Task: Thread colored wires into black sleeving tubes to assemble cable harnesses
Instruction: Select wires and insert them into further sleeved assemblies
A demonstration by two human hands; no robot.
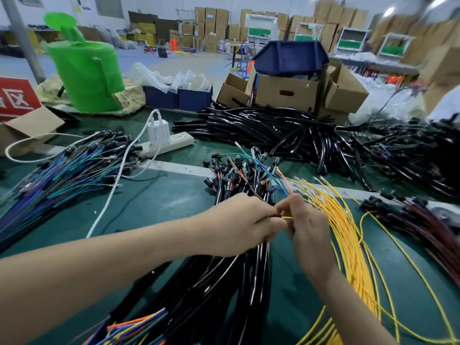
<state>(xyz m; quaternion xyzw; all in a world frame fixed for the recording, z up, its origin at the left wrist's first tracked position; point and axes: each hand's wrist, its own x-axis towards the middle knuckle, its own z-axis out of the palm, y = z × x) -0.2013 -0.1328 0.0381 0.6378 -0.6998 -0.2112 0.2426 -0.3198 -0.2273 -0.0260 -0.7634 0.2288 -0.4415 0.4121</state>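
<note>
A: Where is the work just now?

B: Mid-table, over the green table (pixel 154 202). The left hand (pixel 239 220) has its fingers curled tight round the mouth end of a black sleeving tube (pixel 275 216). The right hand (pixel 307 227) pinches a yellow wire (pixel 288 218) between thumb and fingertips, with its tip at the tube's opening. How far in it sits, I cannot tell.

A: What might spoil it?

B: The wire looks thin and limp. If the pinch is too far back from the tip, I judge it will buckle at the mouth instead of sliding in. Its tail also seems to run off towards five o'clock into the yellow bundle (pixel 348 250). A snag among those loose strands could drag it back out, or pull a neighbour along.

A: Anything beneath the hands?

B: A heap of sleeved harnesses (pixel 231 290), lying from twelve through to six o'clock. Should the grip slacken, the held tube could be lost among them.

A: And the stock?

B: Empty tubes (pixel 268 125) are piled at twelve o'clock, well apart. There are blue and green wires (pixel 62 175) at nine and dark red wires (pixel 435 227) at three. With the colours so near, picking up the wrong one is a risk.
</note>
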